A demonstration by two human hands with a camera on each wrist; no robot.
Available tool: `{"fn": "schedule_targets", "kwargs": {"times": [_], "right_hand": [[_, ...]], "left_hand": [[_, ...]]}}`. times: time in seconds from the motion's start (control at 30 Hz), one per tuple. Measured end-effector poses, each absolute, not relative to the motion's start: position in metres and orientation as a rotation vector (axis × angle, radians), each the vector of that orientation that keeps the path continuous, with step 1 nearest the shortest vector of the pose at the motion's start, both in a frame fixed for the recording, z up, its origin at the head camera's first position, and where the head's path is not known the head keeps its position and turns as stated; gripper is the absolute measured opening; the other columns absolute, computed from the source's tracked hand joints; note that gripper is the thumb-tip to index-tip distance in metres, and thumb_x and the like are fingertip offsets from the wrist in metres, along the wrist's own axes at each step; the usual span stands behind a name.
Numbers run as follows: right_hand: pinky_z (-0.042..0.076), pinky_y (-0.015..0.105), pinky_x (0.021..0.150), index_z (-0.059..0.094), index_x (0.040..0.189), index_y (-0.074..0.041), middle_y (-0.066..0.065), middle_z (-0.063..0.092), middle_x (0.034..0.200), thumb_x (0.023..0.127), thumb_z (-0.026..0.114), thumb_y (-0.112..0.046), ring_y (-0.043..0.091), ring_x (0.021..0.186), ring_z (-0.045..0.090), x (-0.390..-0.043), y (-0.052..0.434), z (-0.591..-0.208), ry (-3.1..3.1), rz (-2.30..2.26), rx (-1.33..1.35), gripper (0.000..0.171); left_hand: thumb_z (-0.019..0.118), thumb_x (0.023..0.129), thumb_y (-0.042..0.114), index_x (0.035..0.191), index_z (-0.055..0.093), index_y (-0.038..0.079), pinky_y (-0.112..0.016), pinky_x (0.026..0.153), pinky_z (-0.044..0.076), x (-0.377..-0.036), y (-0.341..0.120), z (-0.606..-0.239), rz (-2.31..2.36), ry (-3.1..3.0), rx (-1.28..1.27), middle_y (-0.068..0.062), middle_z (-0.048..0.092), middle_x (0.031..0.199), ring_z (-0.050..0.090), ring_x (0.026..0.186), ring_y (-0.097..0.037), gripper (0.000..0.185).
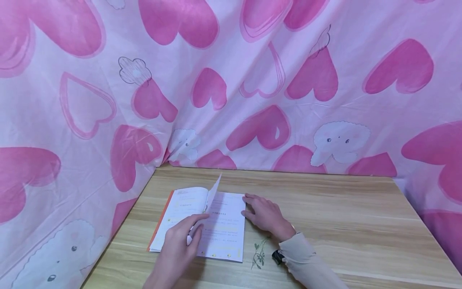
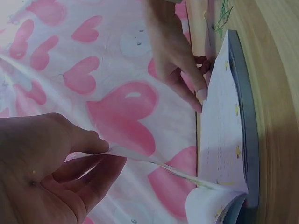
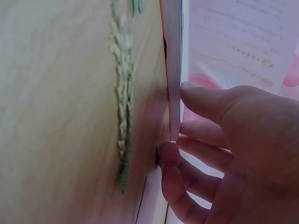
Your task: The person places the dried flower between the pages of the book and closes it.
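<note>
An open book (image 1: 225,237) with an orange cover edge lies on the wooden table, printed text on both sides. My left hand (image 1: 178,243) pinches one leaf (image 1: 213,192) between thumb and fingers. That leaf stands raised near the spine, and in the left wrist view it stretches from the fingertips to the book. At the book's right edge is my right hand (image 1: 265,212), its fingers loosely bent. Its thumb (image 3: 203,98) touches the side of the pages in the right wrist view, with the other fingers by the book's corner.
A thin green sprig-like thing (image 1: 258,257) lies on the table (image 1: 346,212) between the book and the right sleeve (image 1: 306,257). A small black object (image 1: 277,257) sits at that sleeve's cuff. A pink curtain (image 1: 216,132) with hearts stands behind and along the left.
</note>
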State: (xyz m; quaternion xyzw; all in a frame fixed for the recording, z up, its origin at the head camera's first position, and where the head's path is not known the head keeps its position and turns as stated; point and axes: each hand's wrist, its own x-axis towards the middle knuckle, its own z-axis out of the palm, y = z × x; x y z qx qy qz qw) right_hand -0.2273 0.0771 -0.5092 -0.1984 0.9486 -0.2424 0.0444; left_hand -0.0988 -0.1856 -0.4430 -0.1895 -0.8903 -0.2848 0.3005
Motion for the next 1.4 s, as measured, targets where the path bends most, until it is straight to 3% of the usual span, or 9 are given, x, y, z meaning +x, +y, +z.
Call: {"fn": "schedule_targets", "kwargs": {"times": [0.37,0.6,0.93,1.27,1.4], "right_hand": [[0.050,0.062,0.116,0.064,0.152,-0.014,0.007,0.056,0.164,0.103,0.075,-0.036,0.036,0.151,0.054,-0.227,0.077,-0.510,2.899,-0.735,-0.610,0.055],[0.051,0.061,0.115,0.064,0.152,-0.014,0.006,0.056,0.164,0.103,0.075,-0.037,0.035,0.151,0.054,-0.227,0.077,-0.512,2.905,-0.733,-0.614,0.055],[0.050,0.060,0.116,0.063,0.153,-0.015,0.006,0.055,0.165,0.103,0.074,-0.039,0.034,0.152,0.053,-0.227,0.077,-0.512,2.906,-0.717,-0.612,0.056],[0.050,0.061,0.116,0.063,0.153,-0.016,0.004,0.055,0.165,0.103,0.075,-0.038,0.033,0.152,0.053,-0.227,0.078,-0.513,2.902,-0.719,-0.609,0.057],[0.050,0.062,0.116,0.063,0.153,-0.015,0.005,0.055,0.165,0.103,0.075,-0.038,0.033,0.152,0.053,-0.226,0.077,-0.513,2.899,-0.740,-0.608,0.056]], "left_hand": [[0.075,0.081,-0.017,0.115,0.081,0.017,-0.014,0.089,0.053,-0.098,-0.205,-0.435,-0.775,-2.318,-0.357,0.005,0.080,0.104,0.076,0.094,-0.012,0.048],[0.069,0.081,-0.019,0.109,0.083,0.014,-0.015,0.062,0.044,-0.101,-0.216,-0.434,-0.795,-2.308,-0.264,-0.001,0.077,0.097,0.056,0.071,-0.007,0.046],[0.065,0.082,-0.015,0.094,0.082,0.011,-0.019,0.084,0.051,-0.104,-0.226,-0.438,-0.811,-2.338,-0.077,-0.001,0.076,0.096,0.072,0.088,-0.018,0.033],[0.073,0.084,-0.008,0.095,0.082,0.009,-0.004,0.080,0.048,-0.109,-0.237,-0.444,-0.807,-2.366,0.029,-0.004,0.076,0.099,0.073,0.089,-0.022,0.022],[0.077,0.086,-0.006,0.097,0.082,0.006,-0.005,0.078,0.048,-0.110,-0.243,-0.446,-0.791,-2.372,0.044,-0.008,0.077,0.100,0.073,0.086,-0.023,0.017]]}}
